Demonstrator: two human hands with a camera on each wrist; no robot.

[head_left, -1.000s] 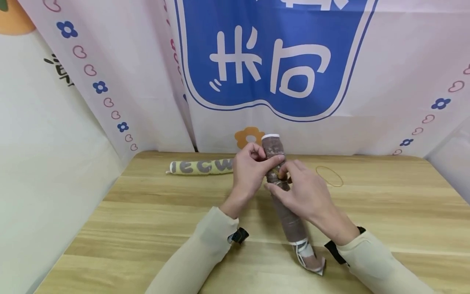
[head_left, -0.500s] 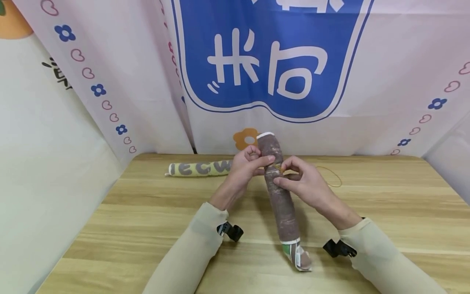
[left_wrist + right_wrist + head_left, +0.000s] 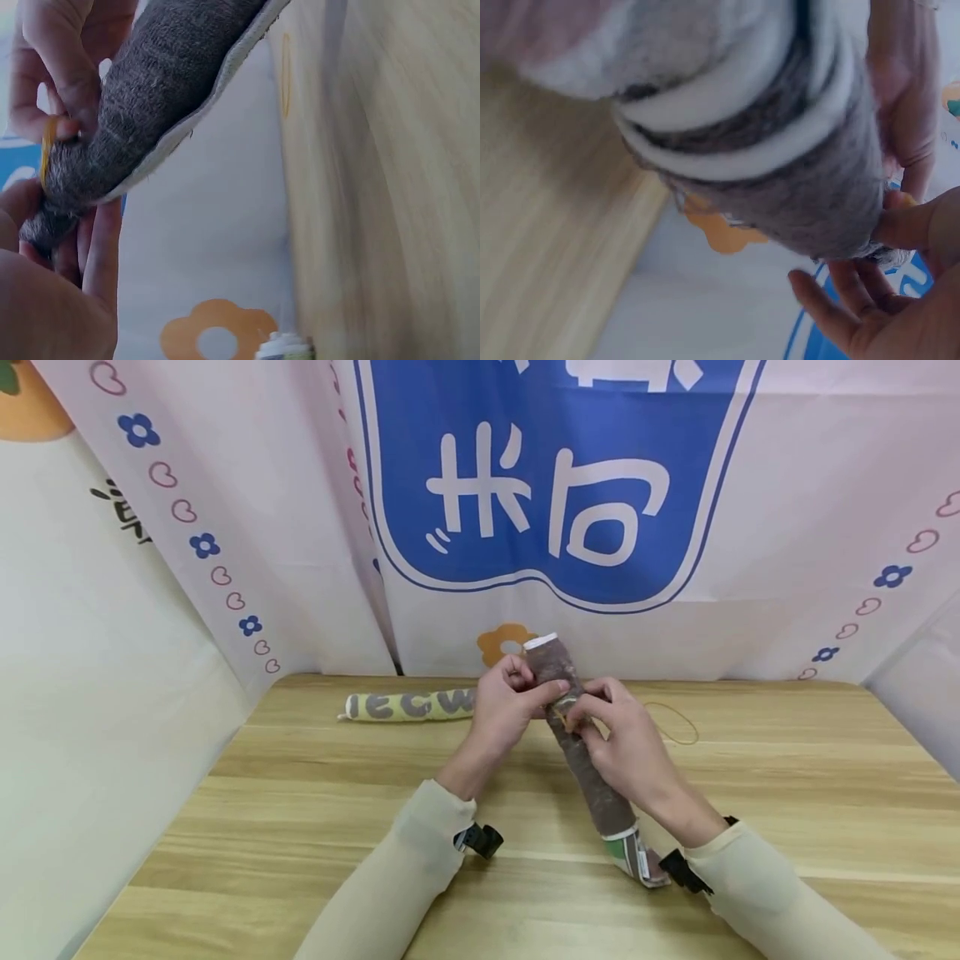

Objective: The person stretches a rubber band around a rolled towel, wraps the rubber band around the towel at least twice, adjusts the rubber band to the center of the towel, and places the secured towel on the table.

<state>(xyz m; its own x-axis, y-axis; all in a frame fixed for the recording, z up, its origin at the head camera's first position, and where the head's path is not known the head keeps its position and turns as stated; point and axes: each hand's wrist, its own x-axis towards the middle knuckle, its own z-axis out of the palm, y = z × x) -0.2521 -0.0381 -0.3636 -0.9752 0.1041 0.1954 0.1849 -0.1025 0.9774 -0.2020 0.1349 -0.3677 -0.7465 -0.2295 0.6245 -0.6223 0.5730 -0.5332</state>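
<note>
A brown-grey rolled towel point(image 3: 596, 785) slants across the middle of the head view, its near end loose and bent, showing white and green stripes. My left hand point(image 3: 504, 706) grips the roll near its far end, thumb on top. Lower down, my right hand point(image 3: 630, 743) pinches a yellow rubber band point(image 3: 48, 154) that lies around the roll. In the left wrist view the band passes by a right fingertip, and the towel narrows where it sits. White stripes of the towel point(image 3: 735, 154) fill the right wrist view.
A yellow rolled towel point(image 3: 412, 706) with grey letters lies at the back left, partly behind my left hand. Another rubber band point(image 3: 697, 731) lies loose on the wooden table point(image 3: 300, 827), right of my right hand. A printed curtain point(image 3: 450, 627) hangs behind the table.
The brown towel roll has turned and shifted in my hands; its near end swung left, then back right and upward. My right hand moved off slightly, then in again over the band.
</note>
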